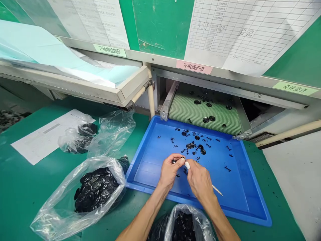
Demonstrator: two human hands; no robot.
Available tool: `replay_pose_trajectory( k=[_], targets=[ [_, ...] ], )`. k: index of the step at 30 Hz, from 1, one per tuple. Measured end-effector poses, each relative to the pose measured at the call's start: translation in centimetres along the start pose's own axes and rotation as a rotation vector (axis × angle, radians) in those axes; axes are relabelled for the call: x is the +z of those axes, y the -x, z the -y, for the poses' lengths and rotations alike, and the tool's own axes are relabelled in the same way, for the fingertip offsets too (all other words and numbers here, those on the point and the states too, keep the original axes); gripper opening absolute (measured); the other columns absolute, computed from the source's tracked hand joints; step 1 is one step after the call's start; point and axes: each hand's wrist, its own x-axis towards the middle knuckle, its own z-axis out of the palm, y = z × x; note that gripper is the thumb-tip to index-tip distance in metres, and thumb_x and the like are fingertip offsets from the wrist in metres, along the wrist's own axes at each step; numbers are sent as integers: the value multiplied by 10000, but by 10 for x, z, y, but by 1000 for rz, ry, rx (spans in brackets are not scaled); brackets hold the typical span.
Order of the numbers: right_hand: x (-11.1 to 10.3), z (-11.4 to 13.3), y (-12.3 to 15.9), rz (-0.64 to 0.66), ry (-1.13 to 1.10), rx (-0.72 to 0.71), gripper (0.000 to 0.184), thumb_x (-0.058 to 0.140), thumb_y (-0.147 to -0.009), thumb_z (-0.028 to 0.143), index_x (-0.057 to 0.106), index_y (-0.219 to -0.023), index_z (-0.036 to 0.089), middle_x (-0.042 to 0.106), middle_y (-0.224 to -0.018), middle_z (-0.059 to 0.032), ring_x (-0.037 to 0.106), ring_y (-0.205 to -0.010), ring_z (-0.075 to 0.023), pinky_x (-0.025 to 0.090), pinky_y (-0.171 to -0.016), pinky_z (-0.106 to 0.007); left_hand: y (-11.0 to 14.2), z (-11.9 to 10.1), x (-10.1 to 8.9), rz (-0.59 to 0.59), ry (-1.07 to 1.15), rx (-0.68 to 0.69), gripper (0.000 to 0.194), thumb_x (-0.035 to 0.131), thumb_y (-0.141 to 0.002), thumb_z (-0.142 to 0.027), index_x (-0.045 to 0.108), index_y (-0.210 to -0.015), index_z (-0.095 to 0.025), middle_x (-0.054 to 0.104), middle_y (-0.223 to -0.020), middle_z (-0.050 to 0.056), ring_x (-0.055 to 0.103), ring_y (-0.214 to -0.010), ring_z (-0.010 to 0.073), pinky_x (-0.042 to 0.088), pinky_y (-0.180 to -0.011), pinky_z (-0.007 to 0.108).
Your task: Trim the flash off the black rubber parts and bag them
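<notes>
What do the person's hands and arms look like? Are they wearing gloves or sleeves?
Both are bare. The left hand and the right hand have no gloves, and I can't see a ring or a watch. The left forearm and the right forearm have no sleeves in view.

A small, round black rubber ring (174, 161) lies at lower centre of the frame, just beside a slender white-tipped wooden swab (217, 190) slanting toward lower right.
</notes>
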Motion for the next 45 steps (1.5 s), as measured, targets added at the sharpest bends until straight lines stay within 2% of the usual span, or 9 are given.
replay_pose_trajectory(
  k=[4, 7, 10, 15, 23, 30, 36, 42, 45],
  targets=[
    [1, -21, -17, 163, -234, 124, 263, 339, -822, 140, 587, -755, 195, 569, -566, 33, 493, -516, -106, 294, -509, -203, 1, 0, 2, -17, -70, 17, 242, 761, -646, -290, 678, -817, -141, 655, -722, 18, 605, -673, 128, 453, -714, 258],
    [6, -42, -37, 163, -189, 185, 287, 333, -818, 143, 615, -791, 189, 596, -599, 16, 523, -546, -111, 309, -524, -197, -1, 2, 2, -99, -70, 16, 244, 763, -641, -272, 664, -815, -135, 655, -696, 18, 614, -670, 127, 462, -709, 249],
    [15, -53, -66, 114, -99, 168, 288, 355, -826, 141, 634, -877, 187, 630, -701, -19, 556, -650, -134, 329, -585, -211, -6, 3, -1, -147, 123, -141, 211, 759, -620, -219, 625, -754, -128, 673, -734, 47, 602, -635, 109, 462, -626, 215],
    [35, -48, -128, 51, -33, 137, 341, 393, -837, 122, 623, -1076, 203, 631, -1012, -75, 581, -888, -174, 365, -722, -232, -12, 3, -7, -144, 343, -245, 146, 703, -624, -125, 598, -725, -130, 686, -797, 71, 623, -664, 113, 481, -604, 195],
    [63, -31, -190, 63, -17, 136, 376, 391, -836, 75, 614, -1127, 158, 623, -1042, -144, 614, -904, -203, 404, -754, -264, -13, 2, -8, -191, 397, -228, 85, 668, -715, -137, 639, -791, -111, 671, -785, 75, 639, -688, 128, 509, -610, 200],
    [34, -22, -137, 113, -178, -12, 300, 423, -815, 123, 660, -989, 181, 665, -942, -41, 608, -833, -148, 425, -726, -218, -15, 2, -9, -320, 440, -167, 174, 683, -737, -120, 657, -908, -107, 689, -868, 107, 649, -747, 129, 517, -692, 214],
    [12, -2, -56, 52, -362, -124, 266, 403, -831, 180, 656, -912, 190, 614, -835, -30, 569, -750, -152, 432, -688, -247, -11, 1, -6, -152, 469, -119, 232, 768, -665, -212, 676, -852, -111, 678, -864, 69, 613, -748, 113, 497, -685, 206],
    [-2, -5, -25, 87, -294, -236, 447, 323, -821, 83, 507, -1210, 202, 567, -1069, -76, 568, -919, -160, 452, -788, -274, -8, 2, -4, -71, 435, -132, 279, 807, -618, -274, 633, -778, -125, 649, -758, 33, 592, -665, 91, 468, -605, 180],
    [-9, -12, -16, 119, -145, -178, 507, 293, -839, 77, 390, -1324, 192, 608, -1036, -92, 601, -828, -167, 451, -689, -261, -8, 1, -4, -49, 398, -149, 308, 783, -648, -333, 631, -804, -115, 644, -762, 48, 571, -620, 80, 437, -523, 160]
  ],
)
